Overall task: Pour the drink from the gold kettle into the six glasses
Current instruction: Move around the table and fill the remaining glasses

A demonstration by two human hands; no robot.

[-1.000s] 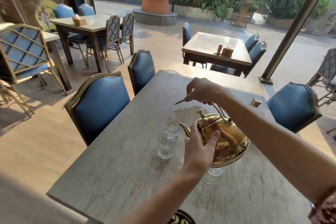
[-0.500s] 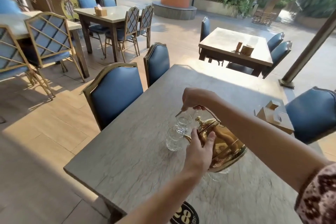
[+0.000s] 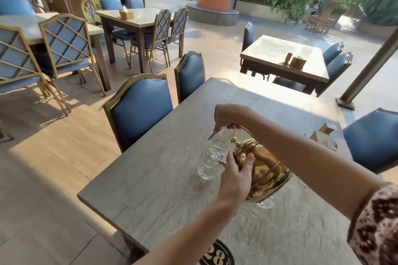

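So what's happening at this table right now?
A person is tipping a gold kettle over a stone-topped table. The right hand grips the handle from above; the left hand steadies the body near the lid. The spout sits at the rim of the nearest glass, which looks empty. A second glass stands behind it, and another shows under the kettle.

light: bright warm daylight, low sun coming in from about 1 o'clock
shadows: long chair shadows run toward 7 o'clock on the floor [image 3: 53, 157]; near half of the surface [image 3: 150, 196] is shaded, far end lit
glare: pavement at 1 o'clock is washed out; hot reflections on the gold kettle [image 3: 265, 170]
blur: soft overall, smeary at 3 o'clock on the sleeve [image 3: 379, 226] and the greenery
distortion: wide-angle bend, the pole [image 3: 370, 66] at 3 o'clock leans, corners stretch
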